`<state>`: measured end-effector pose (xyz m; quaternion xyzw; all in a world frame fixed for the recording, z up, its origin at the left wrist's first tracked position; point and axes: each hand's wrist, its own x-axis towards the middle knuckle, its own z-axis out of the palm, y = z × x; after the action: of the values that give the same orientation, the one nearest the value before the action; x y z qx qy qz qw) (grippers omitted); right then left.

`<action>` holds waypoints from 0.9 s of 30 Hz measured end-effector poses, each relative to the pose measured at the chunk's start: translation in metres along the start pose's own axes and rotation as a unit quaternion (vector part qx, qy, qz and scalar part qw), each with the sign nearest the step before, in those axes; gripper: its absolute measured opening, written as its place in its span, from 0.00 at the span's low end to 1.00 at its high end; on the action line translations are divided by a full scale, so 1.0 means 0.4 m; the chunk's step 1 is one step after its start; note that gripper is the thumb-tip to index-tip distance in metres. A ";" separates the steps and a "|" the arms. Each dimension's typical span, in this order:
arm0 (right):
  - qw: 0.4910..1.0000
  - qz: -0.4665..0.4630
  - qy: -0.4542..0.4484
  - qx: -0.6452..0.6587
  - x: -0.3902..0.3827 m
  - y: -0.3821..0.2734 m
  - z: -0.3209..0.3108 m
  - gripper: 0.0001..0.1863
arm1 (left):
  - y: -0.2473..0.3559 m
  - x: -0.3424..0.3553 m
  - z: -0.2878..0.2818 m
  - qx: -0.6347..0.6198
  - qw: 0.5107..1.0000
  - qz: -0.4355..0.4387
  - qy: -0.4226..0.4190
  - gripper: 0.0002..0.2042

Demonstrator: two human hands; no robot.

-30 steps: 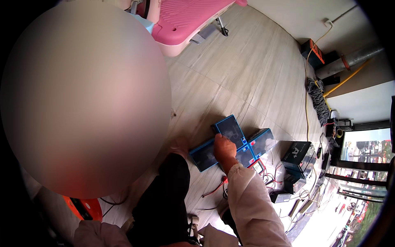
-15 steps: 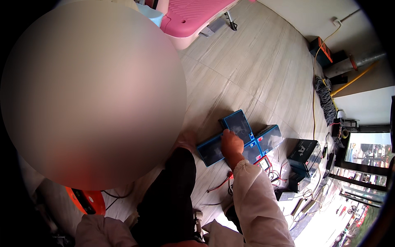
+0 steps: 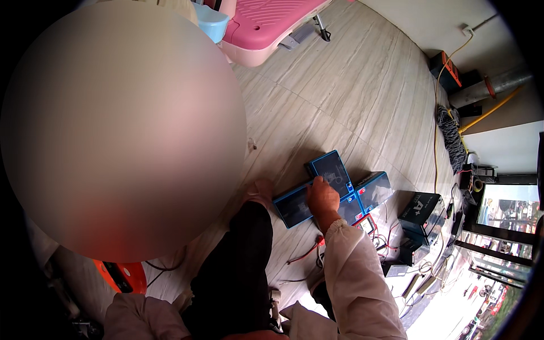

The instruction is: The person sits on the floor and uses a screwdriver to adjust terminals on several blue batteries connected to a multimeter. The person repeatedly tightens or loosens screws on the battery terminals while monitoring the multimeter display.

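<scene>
- Floor (image 3: 362, 102): pale wood-look planks with grey streaks, daylit.
- Far, centre: pink plastic furniture piece (image 3: 266, 22) on metal legs, light blue tub (image 3: 212, 25) just left of it.
- Far right: white wall (image 3: 430, 17) with a cable running down it; orange box (image 3: 447, 65) at its foot, grey pipe (image 3: 493, 88) and yellow hose (image 3: 490, 113) nearby.
- Right edge: dark-framed glass opening (image 3: 504, 209), bright street outside.
- Near left: orange device (image 3: 122, 275) on the floor.
</scene>
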<state>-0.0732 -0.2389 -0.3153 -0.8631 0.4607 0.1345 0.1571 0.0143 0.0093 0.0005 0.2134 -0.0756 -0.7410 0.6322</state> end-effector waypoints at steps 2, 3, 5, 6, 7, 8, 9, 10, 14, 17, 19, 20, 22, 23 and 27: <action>1.000 -0.021 0.003 -0.003 0.005 -0.002 0.008 0.08 | 0.003 -0.001 0.002 0.002 1.000 -0.004 0.001 0.08; 0.999 -0.033 0.010 -0.009 0.006 0.005 0.009 0.08 | 0.002 -0.001 -0.001 0.002 1.000 -0.004 -0.002 0.08; 0.997 -0.064 0.025 -0.030 0.006 0.020 0.011 0.07 | -0.001 0.000 -0.007 0.002 1.000 -0.004 -0.006 0.08; 0.995 -0.085 0.032 -0.041 0.005 0.018 0.011 0.06 | 0.000 0.000 -0.005 0.003 1.000 -0.004 -0.006 0.08; 0.992 -0.105 0.039 -0.053 0.004 0.017 0.011 0.06 | 0.002 0.001 -0.004 0.003 1.000 -0.003 -0.006 0.08; 0.991 -0.110 0.053 -0.046 0.003 0.019 0.011 0.05 | 0.002 0.002 -0.003 0.004 1.000 -0.003 -0.007 0.08; 0.990 -0.116 0.066 -0.038 0.002 0.018 0.015 0.05 | 0.002 0.002 -0.002 0.001 1.000 -0.002 -0.006 0.08; 0.989 -0.121 0.079 -0.031 -0.001 0.019 0.017 0.04 | 0.002 0.003 -0.001 -0.003 1.000 -0.001 -0.007 0.08; 0.991 -0.044 0.047 0.121 -0.032 0.017 0.030 0.06 | 0.004 0.004 0.000 -0.012 1.000 -0.001 -0.004 0.08; 0.977 0.007 -0.003 0.215 -0.079 0.013 0.061 0.08 | 0.006 0.003 -0.003 0.000 1.000 -0.008 -0.008 0.09; 0.972 0.018 -0.003 0.235 -0.095 0.028 0.082 0.08 | 0.002 0.008 -0.003 -0.008 1.000 -0.004 -0.011 0.08; 0.971 0.028 -0.003 0.238 -0.096 0.043 0.087 0.09 | 0.000 0.011 -0.004 -0.012 1.000 -0.002 -0.013 0.08; 0.958 0.029 0.018 0.283 -0.100 0.051 0.072 0.10 | -0.002 0.009 -0.006 0.000 1.000 0.009 -0.013 0.08; 0.951 0.030 0.028 0.305 -0.100 0.062 0.060 0.11 | -0.004 0.008 -0.007 0.006 1.000 0.015 -0.014 0.08; 0.974 0.114 0.107 0.163 -0.079 0.121 0.019 0.14 | -0.006 0.005 0.005 0.008 1.000 0.015 0.000 0.08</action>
<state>-0.1314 -0.2374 -0.3174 -0.7772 0.5859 -0.0180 0.2288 0.0112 0.0074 0.0009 0.2170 -0.0843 -0.7308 0.6417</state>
